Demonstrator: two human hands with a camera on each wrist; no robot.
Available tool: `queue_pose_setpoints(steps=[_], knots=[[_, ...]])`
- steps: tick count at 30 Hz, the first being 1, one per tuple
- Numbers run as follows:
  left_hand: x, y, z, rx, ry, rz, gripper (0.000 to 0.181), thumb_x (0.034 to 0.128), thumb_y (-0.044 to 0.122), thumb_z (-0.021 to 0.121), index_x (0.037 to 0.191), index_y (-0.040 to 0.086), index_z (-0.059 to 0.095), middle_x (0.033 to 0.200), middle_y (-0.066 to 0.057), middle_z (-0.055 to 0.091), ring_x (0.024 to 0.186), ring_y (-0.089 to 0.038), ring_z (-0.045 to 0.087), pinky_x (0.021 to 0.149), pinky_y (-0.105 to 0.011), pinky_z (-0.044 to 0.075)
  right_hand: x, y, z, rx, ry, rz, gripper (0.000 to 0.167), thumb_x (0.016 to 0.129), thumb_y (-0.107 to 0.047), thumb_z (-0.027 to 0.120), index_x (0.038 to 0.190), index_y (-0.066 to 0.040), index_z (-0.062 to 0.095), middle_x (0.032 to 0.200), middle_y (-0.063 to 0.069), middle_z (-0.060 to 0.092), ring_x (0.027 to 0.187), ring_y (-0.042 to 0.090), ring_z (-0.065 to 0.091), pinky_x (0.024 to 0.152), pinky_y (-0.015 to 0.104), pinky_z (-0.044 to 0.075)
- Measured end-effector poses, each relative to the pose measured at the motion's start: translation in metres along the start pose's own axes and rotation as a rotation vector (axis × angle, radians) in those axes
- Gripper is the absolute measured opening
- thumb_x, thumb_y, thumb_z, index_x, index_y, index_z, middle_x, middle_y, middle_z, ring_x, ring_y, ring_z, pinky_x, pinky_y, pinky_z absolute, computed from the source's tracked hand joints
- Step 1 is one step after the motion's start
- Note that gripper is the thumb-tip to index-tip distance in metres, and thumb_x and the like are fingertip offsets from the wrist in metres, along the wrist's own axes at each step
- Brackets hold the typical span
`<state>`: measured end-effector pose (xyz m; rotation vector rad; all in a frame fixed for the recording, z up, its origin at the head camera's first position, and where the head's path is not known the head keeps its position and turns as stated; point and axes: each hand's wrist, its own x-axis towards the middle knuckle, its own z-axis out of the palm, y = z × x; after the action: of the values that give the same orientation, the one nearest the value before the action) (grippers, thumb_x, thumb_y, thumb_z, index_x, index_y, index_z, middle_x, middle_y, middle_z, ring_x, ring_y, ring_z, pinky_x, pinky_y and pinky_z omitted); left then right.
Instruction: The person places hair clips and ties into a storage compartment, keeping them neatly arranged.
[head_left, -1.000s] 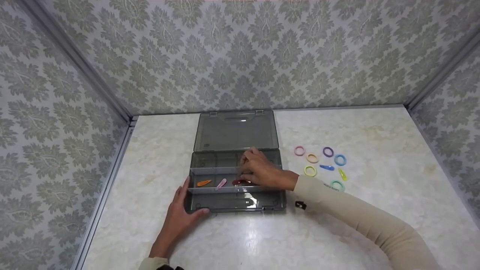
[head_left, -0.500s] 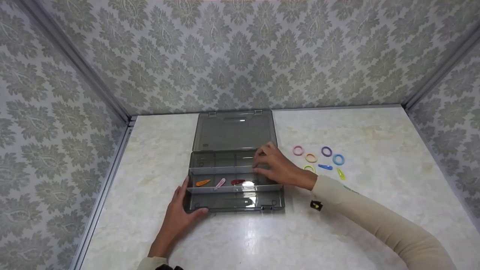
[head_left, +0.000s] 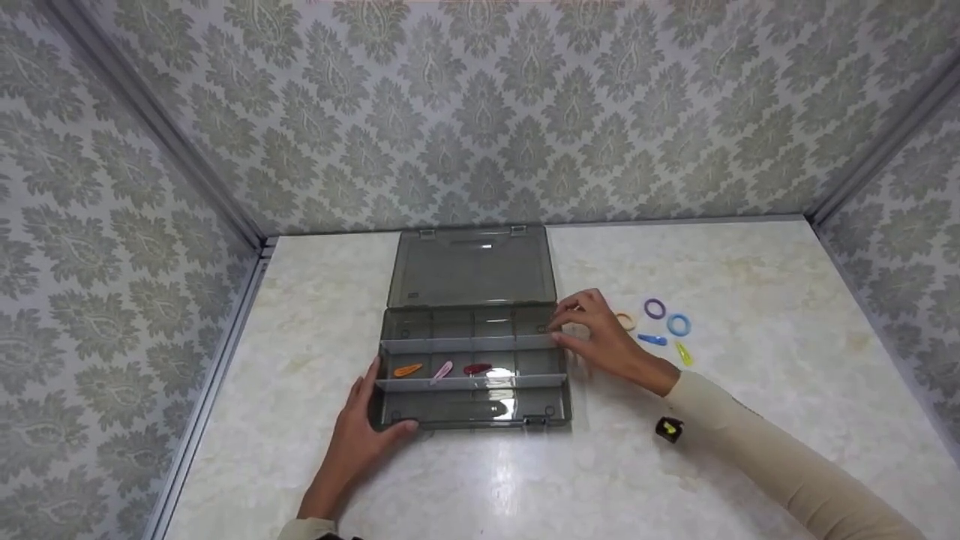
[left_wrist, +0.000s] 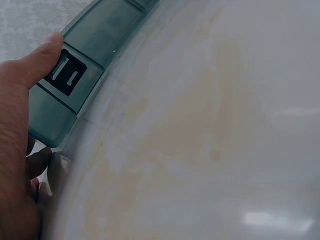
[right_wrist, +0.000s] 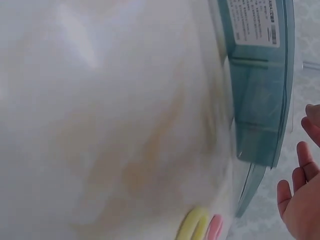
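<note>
A translucent grey storage box (head_left: 442,409) lies with its lid (head_left: 476,270) folded back. Its middle row contains an orange hair clip (head_left: 408,370), a pink hair clip (head_left: 442,371) and a dark red hair clip (head_left: 477,368). My left hand (head_left: 361,442) grips the box's front left corner, thumb on the front wall and fingers along the side. Over the box's right edge, my right hand (head_left: 606,339) has loosely bent fingers with nothing visible in them. Beyond it are a blue hair clip (head_left: 652,340) and a yellow-green hair clip (head_left: 683,353).
Orange (head_left: 625,321), purple (head_left: 655,308) and blue hair ties (head_left: 679,324) lie right of the box. The right wrist view shows a yellow hair tie (right_wrist: 192,225) and a pink one (right_wrist: 214,228). Patterned walls border the table (head_left: 750,300).
My right hand has let go of the dark red hair clip in the middle row and moved right, out to the box's edge. My left hand has stayed at the corner.
</note>
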<state>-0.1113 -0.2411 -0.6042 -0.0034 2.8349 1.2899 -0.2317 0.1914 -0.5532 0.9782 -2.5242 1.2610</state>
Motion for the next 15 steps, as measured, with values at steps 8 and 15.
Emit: queue_pose_setpoints(steps=[8, 15], knots=[[0.001, -0.001, 0.001, 0.002, 0.009, -0.001, 0.122, 0.0859, 0.056, 0.094, 0.178, 0.021, 0.022, 0.176, -0.030, 0.029, 0.163, -0.055, 0.025, 0.127, -0.073, 0.029, -0.022, 0.016, -0.021, 0.029, 0.112, 0.071, 0.012, 0.099, -0.010, 0.084, 0.109, -0.003, 0.084, 0.126, 0.018, 0.068, 0.124, 0.033, 0.052, 0.102, 0.045, 0.044], [0.001, 0.000, 0.001, 0.011, 0.014, 0.003, 0.121, 0.0864, 0.056, 0.093, 0.178, 0.020, 0.023, 0.175, -0.031, 0.029, 0.162, -0.057, 0.024, 0.126, -0.074, 0.029, -0.044, 0.022, -0.041, 0.129, 0.186, 0.220, 0.016, 0.099, -0.008, 0.083, 0.114, -0.002, 0.083, 0.128, 0.015, 0.070, 0.128, 0.025, 0.052, 0.106, 0.036, 0.039]])
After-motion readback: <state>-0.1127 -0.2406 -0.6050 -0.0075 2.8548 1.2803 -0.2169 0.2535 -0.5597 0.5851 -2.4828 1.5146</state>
